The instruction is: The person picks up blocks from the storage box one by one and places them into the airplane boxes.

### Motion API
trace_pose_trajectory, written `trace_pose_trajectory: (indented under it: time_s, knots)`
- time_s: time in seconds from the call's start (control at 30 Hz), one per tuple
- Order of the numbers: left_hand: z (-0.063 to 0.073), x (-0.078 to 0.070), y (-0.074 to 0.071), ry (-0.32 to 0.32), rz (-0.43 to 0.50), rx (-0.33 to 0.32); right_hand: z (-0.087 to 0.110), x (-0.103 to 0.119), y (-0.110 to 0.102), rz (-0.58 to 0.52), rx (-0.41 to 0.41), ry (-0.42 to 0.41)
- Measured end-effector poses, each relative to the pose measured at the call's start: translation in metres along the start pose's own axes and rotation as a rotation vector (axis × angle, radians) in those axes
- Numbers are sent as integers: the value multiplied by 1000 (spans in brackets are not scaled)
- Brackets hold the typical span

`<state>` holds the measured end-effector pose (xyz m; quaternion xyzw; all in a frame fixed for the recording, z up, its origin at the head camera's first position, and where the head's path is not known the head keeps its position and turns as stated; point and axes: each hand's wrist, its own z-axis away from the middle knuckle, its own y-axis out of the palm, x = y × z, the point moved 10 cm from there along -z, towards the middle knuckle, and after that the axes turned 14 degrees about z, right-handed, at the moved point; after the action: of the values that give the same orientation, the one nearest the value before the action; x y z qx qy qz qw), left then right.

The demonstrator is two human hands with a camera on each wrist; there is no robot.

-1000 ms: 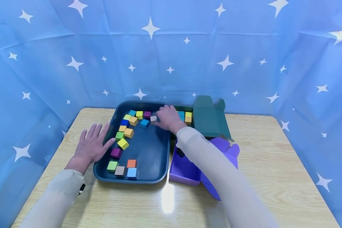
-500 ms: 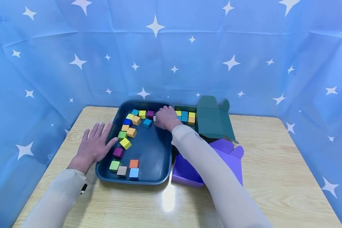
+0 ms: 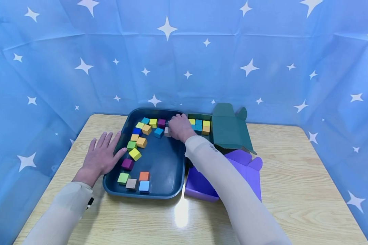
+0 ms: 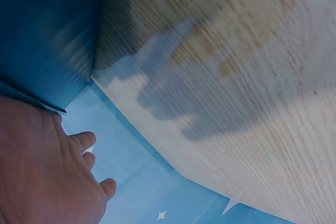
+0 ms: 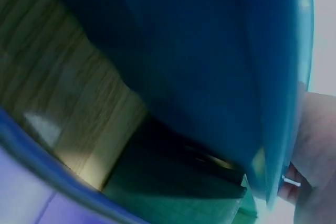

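On the counter (image 3: 300, 177), a tray (image 3: 159, 160) holds blocks (image 3: 141, 142) from six clockwise to one o'clock; a far box (image 3: 199, 116) sits at its two, a near box (image 3: 200, 195) at four.

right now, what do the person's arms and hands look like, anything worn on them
Both hands, left hand and right hand, are bare. Long off-white sleeves cover the arms: the left sleeve shows a small black-and-white piece at the cuff; the right sleeve carries small dark lettering, too tiny to read.
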<state>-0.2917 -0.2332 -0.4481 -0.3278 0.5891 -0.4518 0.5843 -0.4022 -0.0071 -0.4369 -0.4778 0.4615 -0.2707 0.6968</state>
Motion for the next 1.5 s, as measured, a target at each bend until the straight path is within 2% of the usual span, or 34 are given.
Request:
trace_pose_trajectory:
  time_s: [0.13, 0.37, 0.57, 0.7, 0.97, 1.13, 1.3, 1.5]
  knots:
    - [0, -1, 0, 5, -2, 1, 3, -2, -5, 0, -33, -8]
    - [0, -1, 0, 1, -9, 7, 12, -13, -30, -14, -103, -20]
    - [0, 0, 0, 1, -13, -1, 23, -33, -48, -50, -123, -22]
    - [1, 1, 0, 7, -11, -7, 32, -52, -52, -69, -122, -9]
    - [2, -2, 0, 11, -11, 1, 53, -98, -40, -138, -81, 48]
    - [2, -4, 0, 13, -9, -1, 63, -116, -28, -166, -65, 72]
    - [3, -4, 0, 9, -4, 4, 72, -122, -7, -165, -8, 59]
    - [4, -4, 0, 12, -4, 6, 78, -114, 20, -148, 60, 12]
